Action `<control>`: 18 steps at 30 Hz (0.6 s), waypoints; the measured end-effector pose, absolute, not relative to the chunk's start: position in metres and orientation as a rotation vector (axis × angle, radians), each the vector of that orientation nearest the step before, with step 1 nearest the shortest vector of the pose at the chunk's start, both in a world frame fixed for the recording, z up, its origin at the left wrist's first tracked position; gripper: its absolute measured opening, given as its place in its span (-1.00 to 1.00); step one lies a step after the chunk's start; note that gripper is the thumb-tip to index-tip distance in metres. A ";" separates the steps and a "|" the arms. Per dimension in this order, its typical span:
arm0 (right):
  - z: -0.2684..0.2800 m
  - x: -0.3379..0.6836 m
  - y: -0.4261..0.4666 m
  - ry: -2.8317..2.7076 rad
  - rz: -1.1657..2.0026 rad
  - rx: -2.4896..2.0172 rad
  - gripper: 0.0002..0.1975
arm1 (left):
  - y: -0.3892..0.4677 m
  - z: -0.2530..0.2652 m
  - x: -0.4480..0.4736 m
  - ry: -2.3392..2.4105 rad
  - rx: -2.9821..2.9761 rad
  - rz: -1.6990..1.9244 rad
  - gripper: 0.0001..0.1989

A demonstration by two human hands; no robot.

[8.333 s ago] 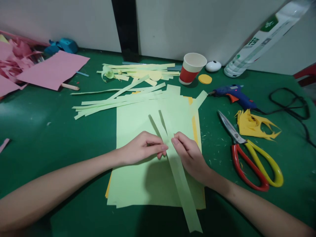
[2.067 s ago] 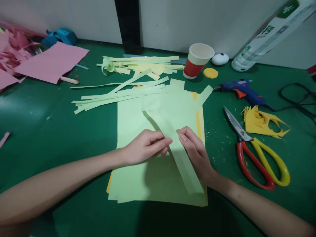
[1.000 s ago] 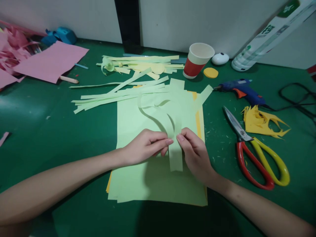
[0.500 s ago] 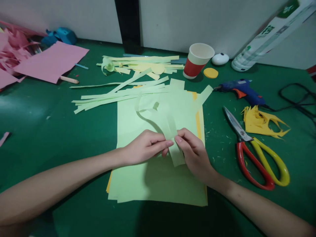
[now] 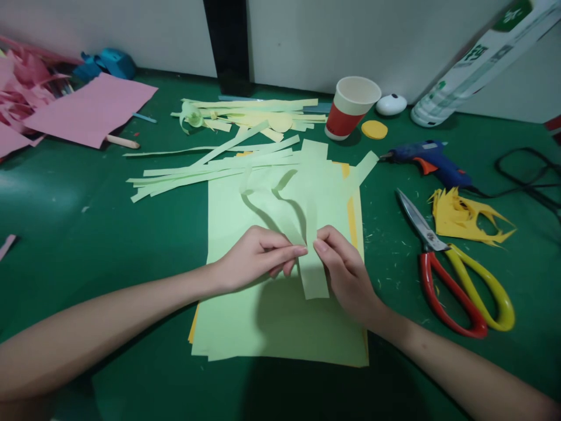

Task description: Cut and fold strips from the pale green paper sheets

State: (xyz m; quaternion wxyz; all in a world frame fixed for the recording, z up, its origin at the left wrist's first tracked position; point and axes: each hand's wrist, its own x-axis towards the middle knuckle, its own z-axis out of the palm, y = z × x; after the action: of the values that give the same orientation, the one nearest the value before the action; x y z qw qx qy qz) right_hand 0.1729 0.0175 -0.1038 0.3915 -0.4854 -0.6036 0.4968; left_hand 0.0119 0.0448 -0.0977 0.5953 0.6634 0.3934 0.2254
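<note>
My left hand [image 5: 258, 257] pinches a curling light green paper strip [image 5: 265, 211] between thumb and fingers, and its wavy far part stands up with a shadow beside it. Facing it, my right hand [image 5: 346, 266] is closed at the edge of a straight, wider green strip [image 5: 314, 278] that passes between both hands. Whether the curl and the straight strip are one piece I cannot tell. Beneath both hands lies a stack of light green paper sheets [image 5: 236, 327], with orange sheets showing at its edges.
Loose green strips [image 5: 188, 175] lie left of the stack's top. Scissors [image 5: 438, 251], a yellow paper scrap [image 5: 468, 216] and a blue glue gun [image 5: 432, 161] are on the right. Behind stand a paper cup [image 5: 353, 108] and more strips [image 5: 263, 111]; pink paper [image 5: 96, 111] is far left.
The curled strip has opened from a closed-looking loop into two separate wavy bends. The straight strip has turned a little more upright, and both hands have shifted only slightly.
</note>
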 end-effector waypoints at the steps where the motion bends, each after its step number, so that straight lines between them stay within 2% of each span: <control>1: -0.104 0.173 0.017 -1.541 1.268 -1.225 -0.77 | 0.045 -0.098 0.012 0.905 1.548 0.534 -0.63; 6: -0.105 0.174 0.016 -1.547 1.269 -1.236 -0.78 | 0.047 -0.096 0.013 0.798 1.652 0.503 -0.72; 18: -0.104 0.172 0.016 -1.565 1.213 -1.257 -0.75 | 0.044 -0.096 0.014 0.943 1.531 0.517 -0.64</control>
State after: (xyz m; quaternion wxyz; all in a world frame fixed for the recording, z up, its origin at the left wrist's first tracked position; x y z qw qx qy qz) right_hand 0.1722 0.0160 -0.1035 0.3879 -0.4940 -0.6151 0.4766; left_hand 0.0136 0.0435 -0.0960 0.5935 0.6587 0.4055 0.2223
